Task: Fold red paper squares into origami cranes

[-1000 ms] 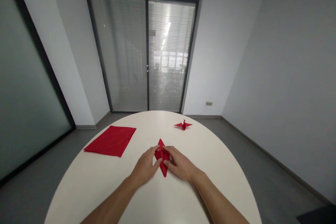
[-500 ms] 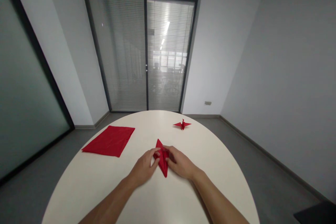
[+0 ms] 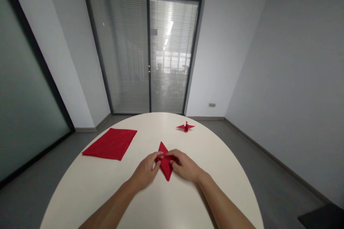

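Observation:
A partly folded red paper piece (image 3: pixel 164 164), pointed at both ends, lies on the white round table (image 3: pixel 172 200) in front of me. My left hand (image 3: pixel 145 172) pinches its left edge with thumb and forefinger. My right hand (image 3: pixel 184 166) presses and pinches its right side, fingers curled over the paper. Both hands meet at the paper's middle, which they partly hide.
A flat stack of red paper sheets (image 3: pixel 110 144) lies at the table's left. A finished red paper crane (image 3: pixel 185 127) stands near the far edge. Beyond the table are glass doors with blinds (image 3: pixel 146 53) and grey floor.
The fingers of both hands have shifted a little on the red piece, which now looks slightly wider at its upper part. The view has drifted slightly.

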Tool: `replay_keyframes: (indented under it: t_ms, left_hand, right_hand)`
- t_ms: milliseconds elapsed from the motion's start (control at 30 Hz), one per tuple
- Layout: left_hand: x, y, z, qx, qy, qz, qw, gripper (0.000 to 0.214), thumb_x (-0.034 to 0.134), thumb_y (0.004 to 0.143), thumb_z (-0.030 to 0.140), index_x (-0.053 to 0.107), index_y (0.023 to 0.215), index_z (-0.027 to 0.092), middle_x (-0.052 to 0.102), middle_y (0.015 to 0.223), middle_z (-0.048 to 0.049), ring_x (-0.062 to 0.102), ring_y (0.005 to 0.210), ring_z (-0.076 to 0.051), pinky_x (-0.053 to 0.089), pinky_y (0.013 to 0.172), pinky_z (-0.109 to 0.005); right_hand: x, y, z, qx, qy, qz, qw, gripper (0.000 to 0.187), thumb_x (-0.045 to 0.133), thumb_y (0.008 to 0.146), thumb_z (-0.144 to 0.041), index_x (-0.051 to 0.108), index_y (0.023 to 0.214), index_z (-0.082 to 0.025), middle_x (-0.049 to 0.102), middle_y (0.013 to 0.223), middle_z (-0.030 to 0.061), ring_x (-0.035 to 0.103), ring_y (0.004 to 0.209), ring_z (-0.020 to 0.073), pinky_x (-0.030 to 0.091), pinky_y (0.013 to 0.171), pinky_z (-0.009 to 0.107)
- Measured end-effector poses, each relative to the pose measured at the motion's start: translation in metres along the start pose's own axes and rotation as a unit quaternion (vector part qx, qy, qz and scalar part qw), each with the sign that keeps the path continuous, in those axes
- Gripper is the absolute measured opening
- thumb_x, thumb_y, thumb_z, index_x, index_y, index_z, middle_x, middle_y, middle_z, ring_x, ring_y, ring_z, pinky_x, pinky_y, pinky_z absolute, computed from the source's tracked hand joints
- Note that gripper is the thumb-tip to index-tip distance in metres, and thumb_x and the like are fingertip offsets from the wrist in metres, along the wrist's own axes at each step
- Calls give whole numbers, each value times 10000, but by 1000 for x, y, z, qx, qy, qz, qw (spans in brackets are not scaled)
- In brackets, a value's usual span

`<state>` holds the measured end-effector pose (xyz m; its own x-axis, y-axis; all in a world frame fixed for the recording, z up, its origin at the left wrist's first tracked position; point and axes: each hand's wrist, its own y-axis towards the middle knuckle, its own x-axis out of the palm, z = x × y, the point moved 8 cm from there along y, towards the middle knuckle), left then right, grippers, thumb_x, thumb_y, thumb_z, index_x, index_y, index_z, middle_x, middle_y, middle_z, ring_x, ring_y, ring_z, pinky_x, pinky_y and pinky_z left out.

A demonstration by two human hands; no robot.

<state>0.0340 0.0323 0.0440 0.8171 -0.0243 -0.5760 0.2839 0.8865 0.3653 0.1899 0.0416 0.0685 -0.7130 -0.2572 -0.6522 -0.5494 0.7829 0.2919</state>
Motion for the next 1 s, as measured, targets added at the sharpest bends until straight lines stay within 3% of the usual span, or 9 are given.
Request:
replay_keyframes:
  t_ms: [267,533,733,1000]
  left_hand:
    - [1,1,0,5,11,-4,1000,351,487,924,187,577,1262,213,692,1173,-90,640,1082,-218,475,994,-376]
    - [0,0,-1,4,8,3,1000,353,501,916,195,594,1254,231,702,1161,-78,649,1073,-214,490,973,-357]
    - [1,1,-1,2,5,-5,1000,338,486,934,209,591,1256,222,693,1182,-90,642,1089,-209,482,990,-361]
    - [-5,0,8,-3,14,4,1000,288,502,950,263,607,1216,224,691,1180,-84,638,1088,-224,485,980,-366]
  right_hand:
    - [-1,-2,6,8,-8,-27,1000,543,524,691,-29,677,1180,-207,687,1138,62,637,918,197,495,808,291]
    - [-2,-1,5,14,-20,-24,999,505,519,709,-25,697,1146,-206,702,1097,58,635,879,176,490,787,276]
    - [-1,2,7,8,-35,-5,999,307,508,699,7,707,833,-184,710,1003,46,637,902,173,473,826,273]
    - [-5,1,12,36,-4,19,999,223,520,796,-59,624,939,-195,712,890,22,635,779,167,465,727,271]
